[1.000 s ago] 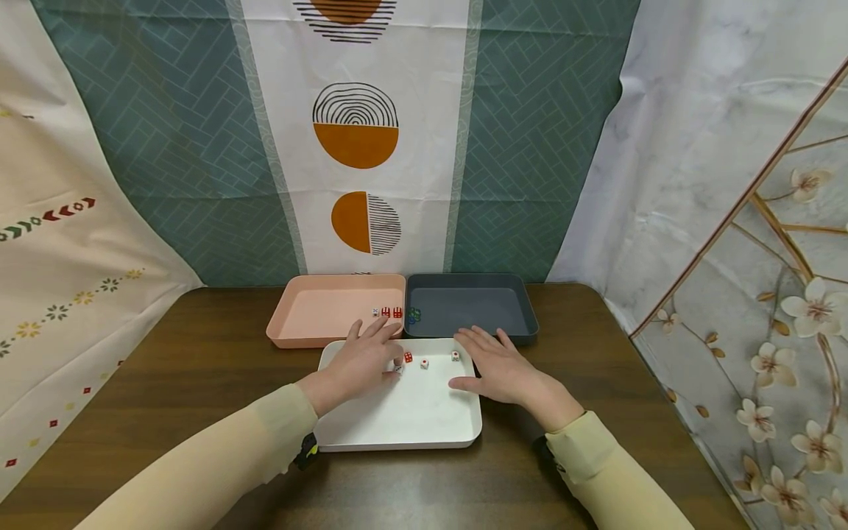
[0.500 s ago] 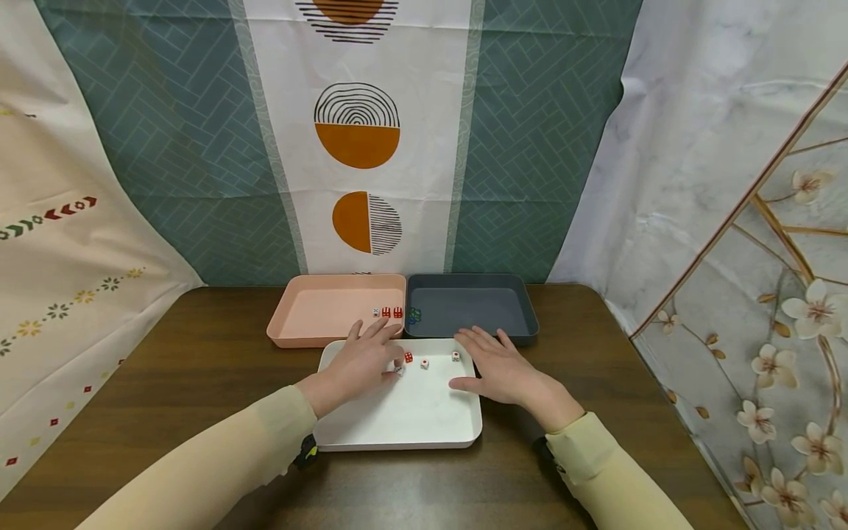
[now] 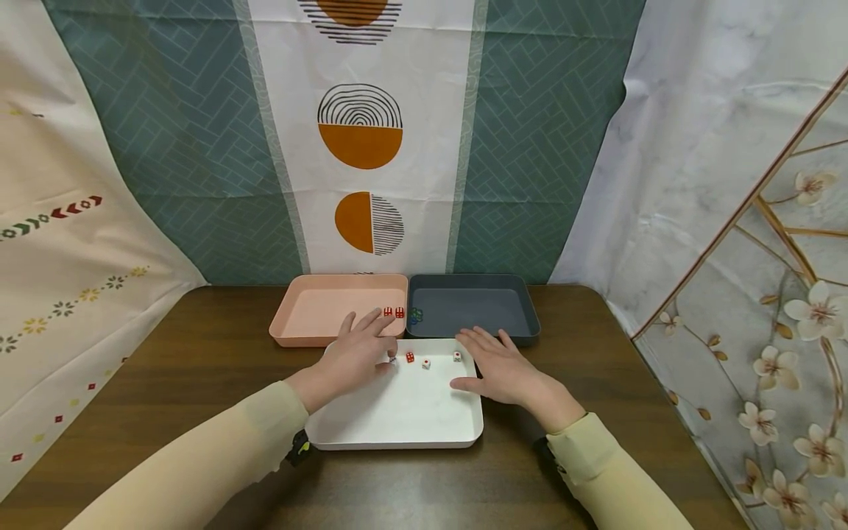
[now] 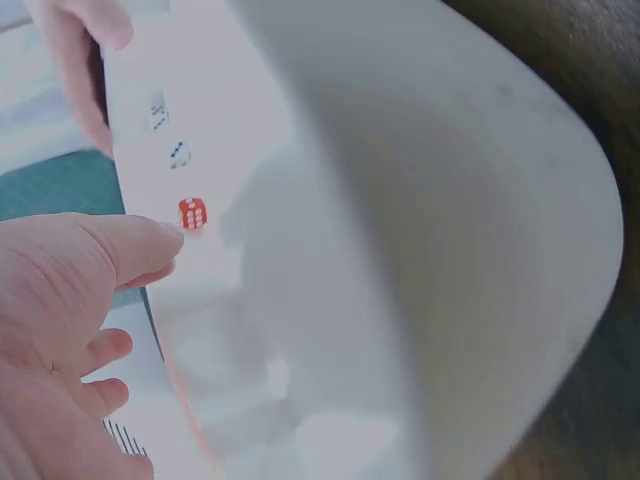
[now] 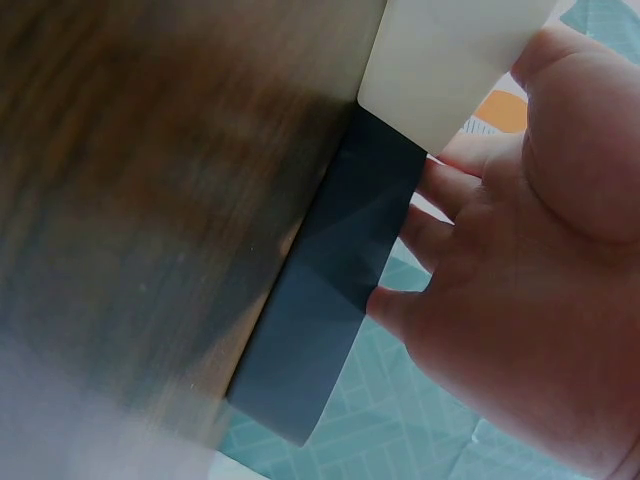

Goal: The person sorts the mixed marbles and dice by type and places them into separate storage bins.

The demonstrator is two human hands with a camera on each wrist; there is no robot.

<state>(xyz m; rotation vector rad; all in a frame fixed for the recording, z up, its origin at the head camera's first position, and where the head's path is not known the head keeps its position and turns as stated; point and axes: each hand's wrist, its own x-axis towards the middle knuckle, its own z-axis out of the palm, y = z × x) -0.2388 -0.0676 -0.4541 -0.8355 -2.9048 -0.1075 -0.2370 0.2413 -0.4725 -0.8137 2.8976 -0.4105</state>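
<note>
In the head view my left hand [image 3: 351,361] is over the left part of a white tray [image 3: 397,423], pinching a white die [image 3: 393,360] between thumb and index finger. The wrist view hides that die behind the fingers. Just right of it lie a red die [image 3: 410,357] and a white die [image 3: 426,364]; another white die [image 3: 457,356] sits near the tray's right end. My right hand [image 3: 503,372] is at the tray's right rim, fingers extended toward the dark tray and thumb over the white one. It holds nothing.
Behind the white tray stand a pink tray [image 3: 324,302] and a dark grey tray [image 3: 477,298], side by side. Red dice [image 3: 400,312] lie at the pink tray's right side. Small blue and green pieces [image 3: 415,316] lie in the dark tray's left corner. Patterned cloths surround the table.
My left hand has shifted slightly left and away from me, and the white die at its fingertips moved with it. Its fingers now cover the white die in the pink tray. My right hand stays put.
</note>
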